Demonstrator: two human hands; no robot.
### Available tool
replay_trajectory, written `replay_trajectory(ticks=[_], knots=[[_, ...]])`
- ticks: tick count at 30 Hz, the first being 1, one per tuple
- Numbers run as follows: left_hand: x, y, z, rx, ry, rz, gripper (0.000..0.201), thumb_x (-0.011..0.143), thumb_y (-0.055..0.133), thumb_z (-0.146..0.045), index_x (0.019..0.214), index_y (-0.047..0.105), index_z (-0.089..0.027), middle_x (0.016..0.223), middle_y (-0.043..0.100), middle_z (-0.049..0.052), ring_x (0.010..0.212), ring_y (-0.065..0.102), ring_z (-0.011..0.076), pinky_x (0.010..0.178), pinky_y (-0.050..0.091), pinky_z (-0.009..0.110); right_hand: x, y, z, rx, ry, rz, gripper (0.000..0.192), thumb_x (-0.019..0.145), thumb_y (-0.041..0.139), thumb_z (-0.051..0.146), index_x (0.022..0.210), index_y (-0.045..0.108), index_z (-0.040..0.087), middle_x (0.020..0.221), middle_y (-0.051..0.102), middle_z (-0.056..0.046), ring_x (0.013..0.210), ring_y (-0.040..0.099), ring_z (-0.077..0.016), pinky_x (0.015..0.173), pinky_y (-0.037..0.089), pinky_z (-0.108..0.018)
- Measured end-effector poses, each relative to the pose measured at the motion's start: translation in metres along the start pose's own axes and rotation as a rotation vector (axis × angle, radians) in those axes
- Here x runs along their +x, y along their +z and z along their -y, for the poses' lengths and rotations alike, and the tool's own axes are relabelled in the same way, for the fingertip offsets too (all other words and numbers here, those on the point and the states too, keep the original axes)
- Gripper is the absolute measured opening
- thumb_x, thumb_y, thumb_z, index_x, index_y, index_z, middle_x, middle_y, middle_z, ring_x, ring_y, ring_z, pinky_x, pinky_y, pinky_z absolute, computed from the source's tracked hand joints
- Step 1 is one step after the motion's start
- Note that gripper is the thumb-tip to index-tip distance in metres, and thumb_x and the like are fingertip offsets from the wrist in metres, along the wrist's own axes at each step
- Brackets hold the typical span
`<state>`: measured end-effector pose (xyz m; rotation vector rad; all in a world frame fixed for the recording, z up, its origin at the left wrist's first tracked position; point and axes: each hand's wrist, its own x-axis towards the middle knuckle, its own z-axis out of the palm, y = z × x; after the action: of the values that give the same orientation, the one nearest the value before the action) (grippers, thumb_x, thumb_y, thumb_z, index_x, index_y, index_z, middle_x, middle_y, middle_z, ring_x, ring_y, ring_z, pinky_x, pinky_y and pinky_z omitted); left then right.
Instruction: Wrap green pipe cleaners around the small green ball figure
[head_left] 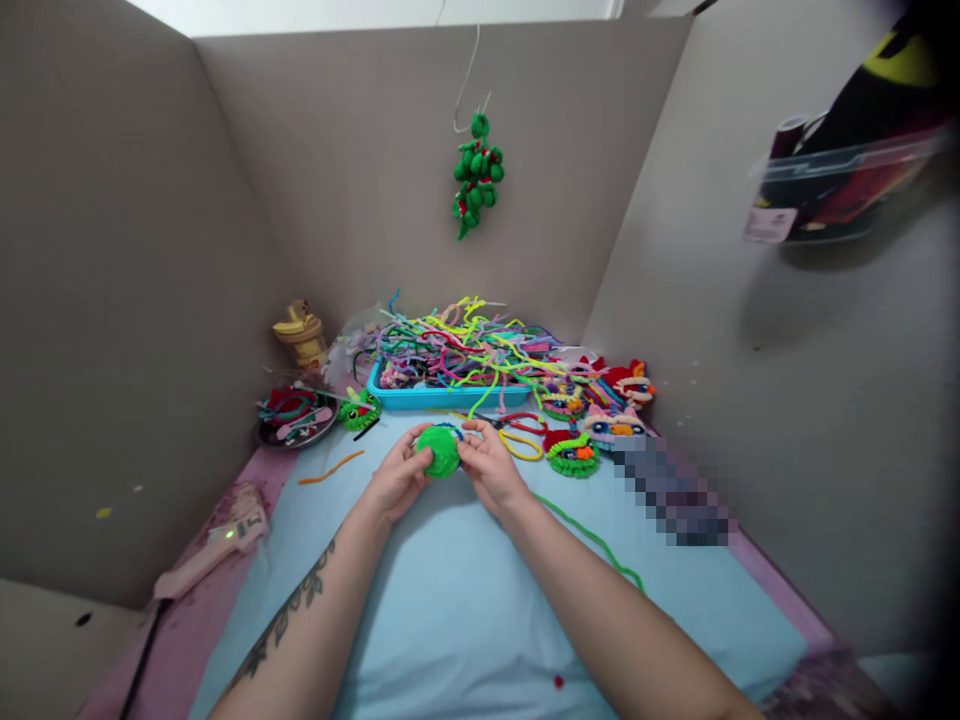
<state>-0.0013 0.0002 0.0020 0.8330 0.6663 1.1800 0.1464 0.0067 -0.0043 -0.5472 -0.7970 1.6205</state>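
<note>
Both hands grip a green disc [439, 450] just above the tabletop [450, 600], in the middle of the light blue mat. The disc is round, fuzzy and bright green, seemingly coiled from pipe cleaner, with a hint of blue at its upper rim. The left hand [397, 480] pinches its left edge with thumb and fingertips; the right hand [491, 465] clasps the right edge the same way. A long green pipe cleaner [592, 540] trails across the mat beside the right forearm. Behind the disc stands a blue tray [442, 398] heaped with coloured pipe cleaners, with finished fuzzy figures [592, 420] to its right. A pink glue gun [217, 545] lies at the left edge.
</note>
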Motion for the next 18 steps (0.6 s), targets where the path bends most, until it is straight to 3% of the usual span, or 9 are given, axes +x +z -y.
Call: replay_trajectory(ticks=[8, 13, 18], knots=[[-0.0022, 0.0083, 0.0016, 0.04, -0.047, -0.021, 0.044, 0.066, 0.073, -0.026, 0.105, 0.053, -0.018, 0.099, 0.061, 0.007, 0.08, 0.059, 0.016, 0.071, 0.047, 0.029, 0.0039, -0.0048, -0.0013, 0.0, 0.013, -0.071, 0.038, 0.06, 0.073, 0.023, 0.088, 0.047, 0.022, 0.064, 0.056, 0.006, 0.056, 0.054, -0.0099, 0.055, 0.042, -0.021], [0.0012, 0.0038, 0.0014, -0.02, -0.078, -0.101, 0.036, 0.07, 0.068, -0.034, 0.101, 0.056, -0.019, 0.097, 0.061, 0.007, 0.079, 0.059, 0.0171, 0.07, 0.048, 0.031, 0.0008, -0.0005, 0.0012, -0.084, -0.007, 0.006, 0.04, 0.064, 0.07, 0.027, 0.096, 0.047, 0.023, 0.076, 0.062, 0.001, 0.066, 0.059, -0.014, 0.063, 0.045, -0.027], [-0.0028, 0.0068, -0.0018, 0.081, -0.022, -0.109, 0.038, 0.071, 0.067, -0.031, 0.106, 0.054, -0.021, 0.102, 0.058, 0.005, 0.083, 0.057, 0.0158, 0.068, 0.047, 0.027, 0.0003, -0.0017, -0.0016, -0.18, -0.086, 0.054, 0.038, 0.065, 0.069, 0.022, 0.095, 0.047, 0.023, 0.073, 0.063, 0.003, 0.065, 0.059, -0.0129, 0.064, 0.045, -0.026]])
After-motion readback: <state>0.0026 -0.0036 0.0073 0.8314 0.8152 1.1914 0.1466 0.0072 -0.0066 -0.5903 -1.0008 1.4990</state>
